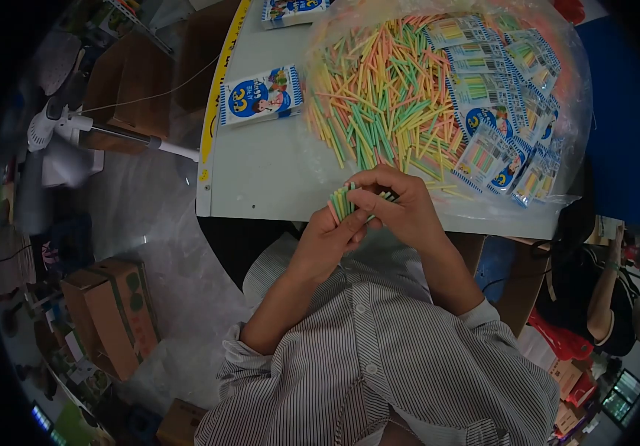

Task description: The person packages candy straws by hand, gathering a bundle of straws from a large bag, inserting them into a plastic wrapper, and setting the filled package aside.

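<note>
In front of my body, at the table's near edge, both hands are closed around one bundle of thin pastel sticks (340, 202) in pink, yellow and green. My left hand (329, 241) grips the bundle from below and the left. My right hand (401, 207) has its thumb and fingers on the same bundle from the right. Just beyond my hands lies a large heap of loose sticks (387, 97) on a clear plastic sheet (569, 97). Several blue-and-clear packets (491, 156) with sticks inside rest on the heap's right side.
A stack of blue-and-white printed packets (262, 95) stands on the white table (245, 171), with another packet (294, 11) behind. On the left are a white fan (56, 134) and a cardboard box (112, 316) on the floor. Another person (587, 301) is at the right.
</note>
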`<state>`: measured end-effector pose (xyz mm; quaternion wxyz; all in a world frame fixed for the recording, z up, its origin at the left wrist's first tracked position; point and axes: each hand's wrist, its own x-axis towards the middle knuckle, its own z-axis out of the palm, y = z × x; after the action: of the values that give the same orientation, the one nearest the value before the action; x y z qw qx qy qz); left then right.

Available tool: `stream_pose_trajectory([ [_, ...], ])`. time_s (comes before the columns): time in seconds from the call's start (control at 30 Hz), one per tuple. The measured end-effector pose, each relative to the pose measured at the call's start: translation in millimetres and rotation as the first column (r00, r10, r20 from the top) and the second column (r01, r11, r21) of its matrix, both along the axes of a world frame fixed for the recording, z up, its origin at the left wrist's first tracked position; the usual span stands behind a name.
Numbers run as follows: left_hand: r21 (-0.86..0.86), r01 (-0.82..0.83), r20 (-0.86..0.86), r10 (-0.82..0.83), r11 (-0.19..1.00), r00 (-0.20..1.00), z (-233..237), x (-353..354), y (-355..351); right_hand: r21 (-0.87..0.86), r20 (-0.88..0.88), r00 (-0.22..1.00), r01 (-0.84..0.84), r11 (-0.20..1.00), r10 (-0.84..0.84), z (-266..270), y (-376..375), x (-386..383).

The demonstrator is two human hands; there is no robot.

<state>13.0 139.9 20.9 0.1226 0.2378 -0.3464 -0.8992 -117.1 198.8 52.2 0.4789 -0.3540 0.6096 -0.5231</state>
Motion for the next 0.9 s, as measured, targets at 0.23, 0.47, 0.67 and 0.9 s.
stream_pose_trajectory([
  [0.23,0.094,-0.047,0.025,0.045,0.994,0.999,4,1,-1,-0.106,-0.174,0.980,0.078,0.991,-0.096,-9,0,6],
  [0.47,0.094,0.041,-0.075,-0.034,0.995,0.997,-9,5,-2,-0.091,-0.139,0.990,-0.025,0.996,0.013,-1,-4,5],
  [0.67,0.146,0.012,-0.053,-0.005,0.989,0.999,-4,5,-3,-0.133,-0.252,0.966,0.032,0.991,-0.065,-15,-3,4],
  [0.9,0.187,0.035,-0.087,-0.019,0.982,0.996,0,6,-2,-0.077,-0.071,0.996,0.045,0.996,-0.050,2,-3,9],
])
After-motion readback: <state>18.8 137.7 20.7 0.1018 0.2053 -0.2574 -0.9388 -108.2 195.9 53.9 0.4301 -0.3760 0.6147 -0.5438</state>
